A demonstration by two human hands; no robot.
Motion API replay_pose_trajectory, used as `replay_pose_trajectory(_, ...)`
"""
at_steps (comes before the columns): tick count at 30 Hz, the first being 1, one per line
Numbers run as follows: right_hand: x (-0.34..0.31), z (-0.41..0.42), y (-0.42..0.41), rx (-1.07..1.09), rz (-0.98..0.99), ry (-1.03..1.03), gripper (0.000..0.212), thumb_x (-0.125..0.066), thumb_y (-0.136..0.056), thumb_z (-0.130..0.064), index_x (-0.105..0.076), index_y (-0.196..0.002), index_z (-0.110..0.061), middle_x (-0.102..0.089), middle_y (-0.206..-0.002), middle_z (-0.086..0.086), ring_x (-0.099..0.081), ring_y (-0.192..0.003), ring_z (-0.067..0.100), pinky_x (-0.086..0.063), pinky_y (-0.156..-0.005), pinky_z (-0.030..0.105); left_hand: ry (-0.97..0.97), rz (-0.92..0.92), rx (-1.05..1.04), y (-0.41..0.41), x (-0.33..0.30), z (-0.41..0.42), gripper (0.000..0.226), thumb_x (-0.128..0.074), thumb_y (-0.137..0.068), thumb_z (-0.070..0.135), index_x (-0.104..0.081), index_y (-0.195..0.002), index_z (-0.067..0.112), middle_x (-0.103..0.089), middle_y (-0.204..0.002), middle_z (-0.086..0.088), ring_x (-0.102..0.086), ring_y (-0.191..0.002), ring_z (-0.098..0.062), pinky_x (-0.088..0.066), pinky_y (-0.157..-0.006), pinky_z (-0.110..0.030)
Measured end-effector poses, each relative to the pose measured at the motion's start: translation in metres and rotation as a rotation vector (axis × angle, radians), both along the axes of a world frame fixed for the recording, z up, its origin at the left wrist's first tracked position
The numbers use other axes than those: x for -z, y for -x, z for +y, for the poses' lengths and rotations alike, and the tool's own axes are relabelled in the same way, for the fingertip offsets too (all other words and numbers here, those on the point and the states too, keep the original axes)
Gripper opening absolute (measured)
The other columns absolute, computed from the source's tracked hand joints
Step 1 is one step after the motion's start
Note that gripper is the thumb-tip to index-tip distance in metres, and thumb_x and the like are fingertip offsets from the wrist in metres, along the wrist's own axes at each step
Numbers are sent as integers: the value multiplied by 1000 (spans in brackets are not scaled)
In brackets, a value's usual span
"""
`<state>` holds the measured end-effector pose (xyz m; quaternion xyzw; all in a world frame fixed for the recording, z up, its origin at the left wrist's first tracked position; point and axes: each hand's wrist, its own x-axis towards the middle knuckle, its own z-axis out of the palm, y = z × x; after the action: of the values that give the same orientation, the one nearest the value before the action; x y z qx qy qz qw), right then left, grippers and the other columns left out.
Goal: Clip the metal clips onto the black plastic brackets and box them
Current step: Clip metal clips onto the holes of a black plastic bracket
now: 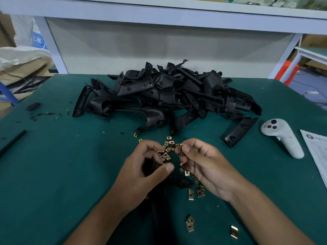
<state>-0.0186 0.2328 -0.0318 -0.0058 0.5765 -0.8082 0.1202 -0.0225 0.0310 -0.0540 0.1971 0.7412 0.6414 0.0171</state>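
A big heap of black plastic brackets [168, 92] lies at the back of the green table [62, 165]. Several small brass-coloured metal clips [167, 149] are scattered in front of it, with more near the front edge [190, 223]. My left hand [146, 172] grips a black bracket [182, 182] that runs down under my wrist. My right hand [203, 165] pinches a metal clip [181, 150] between thumb and fingers, just above the bracket's end. No box is in view.
A white hand controller [283, 137] and a printed sheet [316, 152] lie at the right. One loose bracket [238, 132] sits beside the heap. Black plastic scraps [35, 110] and a black strip [12, 143] lie at the left. A grey shelf frame stands behind.
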Motion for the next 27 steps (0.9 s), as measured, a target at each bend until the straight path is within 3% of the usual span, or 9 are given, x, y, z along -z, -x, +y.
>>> replay_pose_trajectory(4, -1, 1, 0, -13, -27, -12, 23, -71, -86, -22, -78, -107, -23, -73, -94, 1, -65, -78, 7, -54, -70, 20, 84, 11, 11, 3, 4, -2, 71, -88, -57, 65, -55, -116, 42, -68, -94, 7, -65, -87, -11, -51, -82, -36)
replay_pose_trajectory(6, -2, 1, 0, -13, -21, -22, 20, -70, -86, -22, -79, -104, -23, -74, -95, 2, -66, -79, 8, -53, -74, 23, 116, 42, 2, 3, 5, -2, 75, -90, -56, 62, -54, -119, 42, -71, -101, 9, -65, -99, -12, -46, -90, -26)
replay_pose_trajectory(8, -3, 1, 0, 1, -19, -20, 17, -71, -84, -21, -80, -98, -24, -76, -97, 5, -67, -79, 9, -54, -73, 22, 133, 74, 3, 4, 5, -1, 72, -90, -60, 58, -54, -121, 41, -72, -103, 11, -65, -104, -11, -42, -88, -13)
replay_pose_trajectory(14, -6, 1, -1, 55, 13, -83, 9, -74, -82, -22, -80, -87, -26, -77, -91, 5, -70, -75, 7, -50, -55, 15, 79, 51, 18, 3, 4, 1, 53, -83, -72, 34, -57, -118, 38, -72, -106, 6, -68, -98, -15, -51, -85, -22)
replay_pose_trajectory(18, -5, 1, -2, 48, 31, -127, 6, -76, -79, -26, -78, -82, -30, -74, -80, -3, -69, -74, 6, -53, -60, 17, 64, 36, 18, 3, 3, 1, 51, -84, -72, 34, -58, -115, 37, -73, -106, 5, -69, -96, -15, -54, -85, -26)
replay_pose_trajectory(22, -4, 3, -2, 45, 64, -179, 5, -76, -79, -27, -78, -82, -31, -73, -77, -7, -70, -78, 7, -55, -68, 18, 24, -5, 25, 5, 2, 1, 49, -93, -63, 41, -63, -101, 34, -76, -97, 4, -72, -89, -12, -56, -80, -22)
replay_pose_trajectory(27, -6, 6, -2, -11, 88, -203, 9, -76, -80, -25, -78, -85, -31, -70, -73, -11, -67, -73, 3, -52, -65, 15, -5, -22, 7, 7, 4, 0, 50, -97, -51, 48, -71, -90, 31, -76, -90, -1, -72, -80, -16, -60, -73, -30)
